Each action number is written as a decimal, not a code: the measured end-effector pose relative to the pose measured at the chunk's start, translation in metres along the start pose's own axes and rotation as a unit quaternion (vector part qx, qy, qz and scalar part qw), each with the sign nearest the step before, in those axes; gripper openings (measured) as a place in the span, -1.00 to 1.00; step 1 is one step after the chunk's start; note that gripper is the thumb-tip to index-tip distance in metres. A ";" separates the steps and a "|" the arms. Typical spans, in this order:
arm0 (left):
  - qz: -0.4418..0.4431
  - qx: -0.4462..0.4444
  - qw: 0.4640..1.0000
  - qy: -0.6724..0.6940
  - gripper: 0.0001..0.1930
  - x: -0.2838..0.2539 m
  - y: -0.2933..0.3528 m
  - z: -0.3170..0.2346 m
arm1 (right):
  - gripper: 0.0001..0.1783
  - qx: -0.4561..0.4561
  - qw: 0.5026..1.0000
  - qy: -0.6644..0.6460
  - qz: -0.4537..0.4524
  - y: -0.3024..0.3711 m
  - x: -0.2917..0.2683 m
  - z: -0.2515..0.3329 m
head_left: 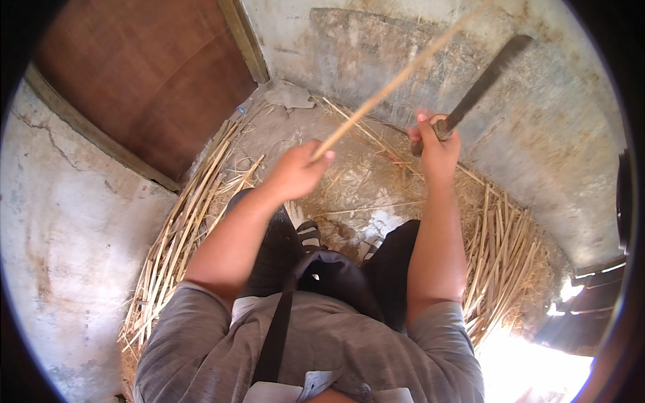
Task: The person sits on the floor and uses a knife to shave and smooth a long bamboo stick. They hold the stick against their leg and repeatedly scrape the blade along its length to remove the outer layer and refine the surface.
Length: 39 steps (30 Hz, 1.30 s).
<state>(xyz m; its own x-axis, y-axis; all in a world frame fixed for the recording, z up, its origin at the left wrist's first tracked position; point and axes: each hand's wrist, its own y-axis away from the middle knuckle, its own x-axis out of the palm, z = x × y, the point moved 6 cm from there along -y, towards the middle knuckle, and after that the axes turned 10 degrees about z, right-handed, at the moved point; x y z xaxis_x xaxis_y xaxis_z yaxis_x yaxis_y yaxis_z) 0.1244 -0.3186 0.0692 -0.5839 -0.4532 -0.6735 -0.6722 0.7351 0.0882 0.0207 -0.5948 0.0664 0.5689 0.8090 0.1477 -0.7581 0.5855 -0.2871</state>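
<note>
My left hand (299, 171) is closed around the lower end of a long, pale cane stalk (386, 91), which slants up and away to the right until its far end blurs near the wall. In my right hand (438, 141) is a machete (487, 84) with a dark, broad blade, gripped by its wooden handle. The blade points up and to the right, apart from the stalk. Both hands are raised in front of me above the floor. Part of the machete's handle is hidden by my fingers.
A pile of stalks (185, 225) lies along the left wall, and another pile (500, 252) lies at the right. A brown door (148, 74) in a wooden frame stands at the far left. Stained walls (537, 134) close in the corner. Straw bits litter the dirt floor (269, 127).
</note>
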 end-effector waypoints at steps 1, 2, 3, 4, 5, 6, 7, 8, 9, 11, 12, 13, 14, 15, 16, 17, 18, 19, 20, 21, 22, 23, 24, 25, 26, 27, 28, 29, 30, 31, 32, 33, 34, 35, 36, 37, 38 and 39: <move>-0.008 -0.027 0.999 -0.027 -0.54 -0.021 0.014 0.006 | -0.75 0.035 0.998 0.057 0.000 -0.001 -0.005 -0.006; -0.014 -0.056 0.997 -0.053 -0.52 -0.040 0.029 0.014 | -0.71 0.045 0.989 0.139 0.012 0.001 -0.001 -0.006; -0.017 -0.078 0.994 -0.079 -0.50 -0.058 0.049 0.017 | -0.66 0.054 0.974 0.219 0.025 0.005 0.006 -0.003; -0.019 -0.097 0.990 -0.104 -0.49 -0.071 0.070 0.025 | -0.59 0.063 0.951 0.299 0.038 0.009 0.013 -0.001; -0.028 -0.116 0.986 -0.120 -0.45 -0.082 0.093 0.039 | -0.54 0.062 0.942 0.316 0.095 0.013 0.028 -0.005; -0.033 -0.132 0.982 -0.133 -0.41 -0.087 0.115 0.056 | -0.49 0.062 0.928 0.335 0.149 0.018 0.042 -0.012; -0.030 -0.170 0.974 -0.143 -0.41 -0.088 0.139 0.072 | -0.43 0.064 0.912 0.350 0.205 0.025 0.057 -0.022; -0.025 -0.208 0.966 -0.152 -0.40 -0.086 0.163 0.086 | -0.45 0.074 0.893 0.351 0.274 0.032 0.075 -0.032; -0.023 -0.226 0.963 -0.143 -0.40 -0.081 0.190 0.100 | -0.47 0.082 0.869 0.348 0.342 0.040 0.094 -0.041; -0.011 -0.265 0.953 -0.149 -0.39 -0.066 0.235 0.120 | -0.50 0.052 0.821 0.379 0.423 0.059 0.131 -0.044; 0.001 -0.284 0.945 -0.164 -0.39 -0.058 0.253 0.128 | -0.52 0.038 0.793 0.394 0.463 0.071 0.145 -0.046; -0.010 -0.274 0.954 -0.120 -0.39 -0.047 0.269 0.134 | -0.55 0.023 0.776 0.405 0.483 0.082 0.156 -0.054; -0.007 -0.284 0.948 -0.140 -0.41 -0.040 0.279 0.134 | -0.57 0.008 0.760 0.411 0.503 0.093 0.167 -0.065; -0.012 -0.274 0.951 -0.145 -0.41 -0.034 0.285 0.139 | -0.59 -0.006 0.744 0.417 0.522 0.102 0.175 -0.075; -0.020 -0.264 0.953 -0.148 -0.42 -0.028 0.290 0.142 | -0.60 -0.010 0.730 0.430 0.531 0.108 0.180 -0.082; -0.016 -0.264 0.954 -0.144 -0.42 -0.024 0.294 0.143 | -0.61 -0.015 0.716 0.443 0.539 0.113 0.184 -0.088; -0.011 -0.263 0.954 -0.141 -0.43 -0.020 0.294 0.141 | -0.62 -0.018 0.702 0.455 0.547 0.118 0.187 -0.095; -0.009 -0.259 0.956 -0.137 -0.43 -0.018 0.293 0.141 | -0.63 -0.003 0.705 0.451 0.548 0.116 0.185 -0.104; -0.007 -0.259 0.955 -0.144 -0.44 -0.016 0.293 0.145 | -0.63 0.011 0.708 0.447 0.547 0.111 0.180 -0.113; -0.005 -0.258 0.954 -0.152 -0.44 -0.013 0.293 0.151 | -0.63 0.026 0.710 0.444 0.546 0.105 0.174 -0.120; -0.002 -0.257 0.953 -0.159 -0.44 -0.011 0.292 0.155 | -0.64 0.057 0.723 0.442 0.528 0.098 0.166 -0.125; 0.007 -0.259 0.955 -0.142 -0.45 -0.011 0.291 0.159 | -0.63 0.088 0.734 0.441 0.509 0.090 0.159 -0.129; 0.004 -0.260 0.955 -0.142 -0.45 -0.011 0.290 0.159 | -0.62 0.119 0.744 0.439 0.490 0.085 0.154 -0.133; 0.001 -0.260 0.955 -0.142 -0.45 -0.011 0.289 0.159 | -0.59 0.134 0.758 0.427 0.474 0.082 0.152 -0.133; -0.001 -0.260 0.955 -0.141 -0.44 -0.010 0.288 0.158 | -0.58 0.125 0.750 0.430 0.486 0.085 0.154 -0.133; 0.005 -0.266 0.954 -0.140 -0.45 -0.010 0.288 0.161 | -0.57 0.117 0.742 0.432 0.498 0.091 0.159 -0.133; 0.009 -0.262 0.955 -0.141 -0.45 -0.010 0.286 0.162 | -0.56 0.108 0.734 0.437 0.509 0.095 0.164 -0.133; 0.012 -0.266 0.953 -0.144 -0.45 -0.011 0.288 0.160 | -0.55 0.106 0.713 0.450 0.528 0.101 0.173 -0.126; 0.015 -0.270 0.951 -0.147 -0.45 -0.010 0.290 0.160 | -0.53 0.104 0.690 0.462 0.547 0.106 0.182 -0.115; 0.019 -0.273 0.946 -0.177 -0.47 -0.007 0.293 0.160 | -0.52 0.105 0.668 0.473 0.565 0.112 0.186 -0.109; 0.014 -0.272 0.944 -0.185 -0.47 -0.004 0.297 0.163 | -0.51 0.110 0.692 0.458 0.547 0.109 0.179 -0.118; 0.009 -0.272 0.943 -0.193 -0.48 0.001 0.300 0.169 | -0.50 0.116 0.716 0.442 0.527 0.099 0.166 -0.134; 0.000 -0.267 0.942 -0.203 -0.48 0.002 0.298 0.173 | -0.49 0.116 0.741 0.429 0.503 0.084 0.154 -0.144; 0.001 -0.273 0.940 -0.206 -0.50 -0.001 0.295 0.167 | -0.46 0.163 0.736 0.424 0.502 0.076 0.147 -0.149; 0.007 -0.277 0.939 -0.203 -0.50 -0.001 0.296 0.169 | -0.47 0.149 0.746 0.427 0.489 0.077 0.146 -0.148; 0.010 -0.283 0.938 -0.201 -0.50 -0.001 0.296 0.172 | -0.48 0.132 0.757 0.429 0.476 0.077 0.148 -0.143; 0.012 -0.288 0.936 -0.199 -0.49 -0.001 0.296 0.173 | -0.48 0.114 0.767 0.430 0.463 0.078 0.151 -0.138; 0.013 -0.289 0.937 -0.197 -0.49 -0.002 0.296 0.171 | -0.50 0.119 0.746 0.432 0.492 0.086 0.159 -0.137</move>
<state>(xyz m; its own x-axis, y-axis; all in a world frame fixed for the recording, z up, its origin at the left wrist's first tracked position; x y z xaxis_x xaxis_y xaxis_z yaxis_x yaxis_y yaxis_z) 0.0041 -0.0138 -0.0286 -0.4664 -0.1337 -0.8744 -0.8610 0.2953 0.4141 0.0895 -0.4231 -0.0649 -0.3860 0.5781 -0.7189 -0.9209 -0.1951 0.3375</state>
